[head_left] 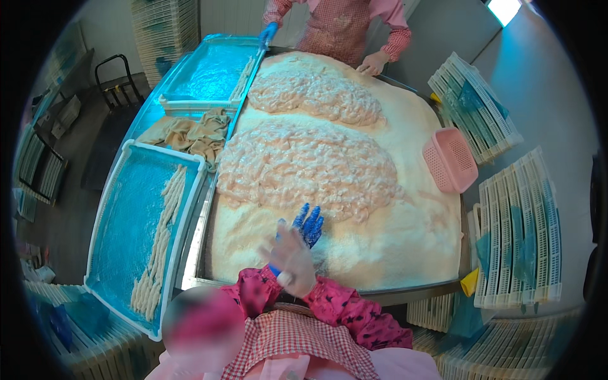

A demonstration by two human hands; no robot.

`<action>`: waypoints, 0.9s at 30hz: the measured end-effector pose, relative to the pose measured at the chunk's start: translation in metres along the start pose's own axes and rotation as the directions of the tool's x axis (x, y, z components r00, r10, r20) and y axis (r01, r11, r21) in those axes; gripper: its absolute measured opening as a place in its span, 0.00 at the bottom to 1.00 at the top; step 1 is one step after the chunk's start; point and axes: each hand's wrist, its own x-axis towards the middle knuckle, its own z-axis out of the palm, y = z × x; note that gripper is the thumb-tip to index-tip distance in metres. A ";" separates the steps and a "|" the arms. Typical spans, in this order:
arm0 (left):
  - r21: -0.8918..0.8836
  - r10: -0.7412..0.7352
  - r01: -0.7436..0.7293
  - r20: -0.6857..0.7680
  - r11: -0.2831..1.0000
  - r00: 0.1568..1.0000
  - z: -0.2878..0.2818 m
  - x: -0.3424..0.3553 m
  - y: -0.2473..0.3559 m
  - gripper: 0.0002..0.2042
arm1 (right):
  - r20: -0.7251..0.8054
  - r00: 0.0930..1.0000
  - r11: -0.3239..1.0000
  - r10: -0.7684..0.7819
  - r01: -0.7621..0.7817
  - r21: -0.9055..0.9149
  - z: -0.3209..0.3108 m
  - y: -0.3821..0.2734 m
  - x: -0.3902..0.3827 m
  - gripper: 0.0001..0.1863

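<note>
On the powder-spread counter [418, 237], the nearer pale, lumpy heap [310, 164] lies just beyond the left grip [308, 227] and right grip [292, 256], both with fingers spread, nothing visibly held. Blue-lined trays [117, 221] sit at left; stacked white crates [522, 234] stand at right.

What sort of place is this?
Probably a food-processing workroom: wet, pale heaps lie on white powder, pale strips lie in blue-lined trays, and stacked white trays stand nearby.
</note>
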 end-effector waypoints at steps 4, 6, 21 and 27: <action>-0.436 -0.739 0.866 0.495 0.244 0.457 -0.076 0.026 0.037 0.26 | -0.315 0.815 0.832 0.486 -0.542 -0.121 0.012 0.024 0.002 0.28; -0.527 -0.552 0.411 -0.138 0.744 0.822 -0.019 0.019 0.013 0.26 | -0.148 0.895 0.906 0.422 -0.422 0.028 0.008 0.021 -0.005 0.30; 0.766 -0.821 -0.638 0.319 -0.072 0.475 -0.094 0.045 0.068 0.19 | -0.369 0.761 0.681 0.534 -0.646 -0.346 -0.051 0.089 -0.042 0.15; 0.982 -0.703 0.138 -0.008 0.128 0.711 -0.135 0.045 0.064 0.13 | -0.088 0.930 0.576 0.357 -0.293 -0.764 -0.029 0.104 -0.028 0.12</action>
